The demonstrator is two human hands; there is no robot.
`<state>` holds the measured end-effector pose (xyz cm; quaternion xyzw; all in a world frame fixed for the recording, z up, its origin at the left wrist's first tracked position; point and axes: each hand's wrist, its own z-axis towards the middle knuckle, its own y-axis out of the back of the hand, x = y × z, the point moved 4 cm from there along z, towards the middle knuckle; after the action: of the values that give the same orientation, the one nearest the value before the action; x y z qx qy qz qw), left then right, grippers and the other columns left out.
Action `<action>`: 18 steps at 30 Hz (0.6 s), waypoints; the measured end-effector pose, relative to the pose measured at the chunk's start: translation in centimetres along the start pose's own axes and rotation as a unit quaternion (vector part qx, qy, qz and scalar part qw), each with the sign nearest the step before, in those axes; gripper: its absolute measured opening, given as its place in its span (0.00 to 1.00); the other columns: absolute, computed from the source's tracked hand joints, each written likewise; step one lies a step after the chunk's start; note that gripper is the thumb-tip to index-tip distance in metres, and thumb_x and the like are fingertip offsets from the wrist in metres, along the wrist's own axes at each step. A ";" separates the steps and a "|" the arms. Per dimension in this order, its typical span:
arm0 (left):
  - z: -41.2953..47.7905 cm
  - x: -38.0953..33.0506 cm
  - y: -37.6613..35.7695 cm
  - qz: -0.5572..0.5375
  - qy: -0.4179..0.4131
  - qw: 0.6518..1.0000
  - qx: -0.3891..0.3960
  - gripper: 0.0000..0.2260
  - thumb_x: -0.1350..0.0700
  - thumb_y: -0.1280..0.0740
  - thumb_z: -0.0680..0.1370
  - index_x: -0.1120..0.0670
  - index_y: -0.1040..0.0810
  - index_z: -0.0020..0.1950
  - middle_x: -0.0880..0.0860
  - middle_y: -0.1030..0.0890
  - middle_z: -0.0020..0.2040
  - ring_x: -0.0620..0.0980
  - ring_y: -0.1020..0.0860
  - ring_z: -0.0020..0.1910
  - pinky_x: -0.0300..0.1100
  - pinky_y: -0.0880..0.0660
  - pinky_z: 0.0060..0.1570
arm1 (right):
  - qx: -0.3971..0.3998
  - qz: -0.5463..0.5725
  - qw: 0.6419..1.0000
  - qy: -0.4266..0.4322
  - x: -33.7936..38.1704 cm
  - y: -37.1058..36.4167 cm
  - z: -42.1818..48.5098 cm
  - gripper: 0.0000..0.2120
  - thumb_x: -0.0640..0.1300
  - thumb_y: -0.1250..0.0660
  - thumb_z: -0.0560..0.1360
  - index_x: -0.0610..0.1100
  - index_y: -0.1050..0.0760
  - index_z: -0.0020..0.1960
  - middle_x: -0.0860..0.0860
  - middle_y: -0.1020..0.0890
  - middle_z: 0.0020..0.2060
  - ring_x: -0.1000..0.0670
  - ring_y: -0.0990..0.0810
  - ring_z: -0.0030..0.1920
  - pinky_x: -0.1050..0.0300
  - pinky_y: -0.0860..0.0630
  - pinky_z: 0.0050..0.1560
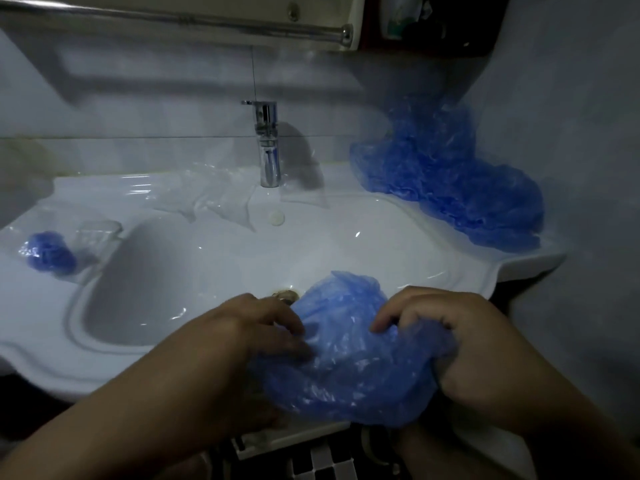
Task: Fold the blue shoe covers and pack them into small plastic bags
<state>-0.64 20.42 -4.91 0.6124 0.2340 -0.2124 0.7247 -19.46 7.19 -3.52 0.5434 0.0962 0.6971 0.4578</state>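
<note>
Head view, dim lighting: a white ceramic washbasin (450, 268) with a moulded countertop rim fills the frame, mounted against pale tiled walls. A chrome tap (268, 147) stands upright at the back centre of the basin and serves as the reference point below.

Directly in front of the tap, over the basin's near edge, both hands work a crumpled blue shoe cover (349, 355). The left hand (263, 327) presses on the cover's left side with fingers bent; whether it is pinching the film cannot be determined. The right hand (460, 341) is closed around a bunched fold of the cover's right side. A brass drain (285, 295) shows just beyond the left hand's fingertips.

To the right of the tap, a loose pile of blue shoe covers (450, 188) rests on the countertop and leans into the wall corner. Just left of the tap's base, clear plastic bags (211, 199) lie flat on the rim. Far left of the tap, a packed bag holding a folded blue cover (48, 251) sits on the countertop beside a recessed soap dish (97, 233).

Above the tap, a metal rail (180, 19) runs along the wall. Below the basin's front edge, dark checkered floor tiles (322, 462) are visible.
</note>
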 end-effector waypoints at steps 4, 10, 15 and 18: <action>-2.4 1.5 -0.3 -0.018 0.056 0.998 0.037 0.32 0.54 0.33 0.78 0.38 0.29 0.13 0.39 0.28 0.17 0.32 0.28 0.18 0.26 0.32 0.25 | -0.008 -0.079 0.995 -0.065 -1.0 0.3 -0.2 0.14 0.37 0.31 0.61 0.49 0.17 0.44 0.55 0.17 0.41 0.58 0.19 0.44 0.67 0.25 0.42; -2.2 0.4 1.9 -0.068 0.069 0.991 -0.091 0.18 0.34 0.33 0.69 0.43 0.20 0.51 0.45 0.15 0.40 0.45 0.16 0.39 0.46 0.20 0.42 | -0.059 0.033 0.990 -0.124 -0.8 0.7 0.4 0.15 0.38 0.26 0.71 0.50 0.21 0.56 0.61 0.15 0.47 0.62 0.18 0.49 0.69 0.24 0.49; -1.0 0.9 1.7 -0.078 0.183 0.965 -0.172 0.09 0.48 0.30 0.74 0.46 0.24 0.52 0.46 0.16 0.32 0.41 0.26 0.21 0.36 0.28 0.28 | -0.087 0.015 0.980 -0.178 -1.2 0.1 1.1 0.22 0.43 0.32 0.77 0.53 0.30 0.69 0.62 0.17 0.33 0.67 0.19 0.40 0.77 0.30 0.40; -1.1 0.8 1.8 -0.012 0.220 0.955 -0.196 0.12 0.48 0.28 0.73 0.43 0.25 0.53 0.43 0.17 0.31 0.38 0.25 0.23 0.39 0.30 0.31 | -0.115 -0.055 0.971 -0.204 -1.4 -0.1 1.2 0.27 0.44 0.33 0.77 0.50 0.35 0.74 0.64 0.23 0.36 0.70 0.24 0.39 0.79 0.33 0.39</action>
<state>0.98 21.80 -4.14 0.4866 0.4321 -0.0312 0.7586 -18.45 5.78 -4.04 0.6114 -0.0506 0.5517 0.5650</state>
